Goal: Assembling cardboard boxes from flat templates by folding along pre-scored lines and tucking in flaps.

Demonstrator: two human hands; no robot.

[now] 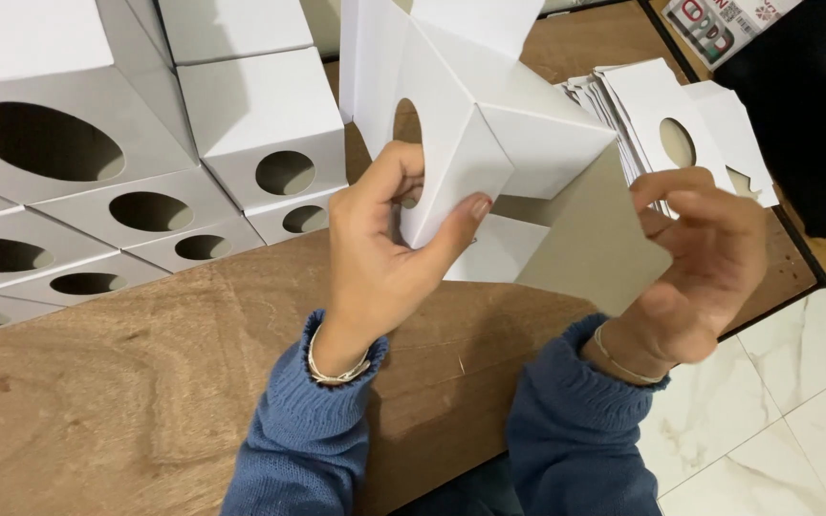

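A white cardboard box [470, 105], half folded with a round hole in one panel, is held up over the wooden table [145, 382]. My left hand [384, 248] grips its near left corner, thumb on the front face and fingers at the hole. My right hand [700, 258] holds the lower right flap, fingers curled over its edge. Both wrists wear thin bracelets and blue knitted sleeves.
Several finished white boxes [260, 124] with round holes are stacked at the left and back. A pile of flat white box blanks [662, 124] lies at the right of the table. A black object [805, 105] sits beyond the table's right edge. Pale tiled floor [795, 401] lies below.
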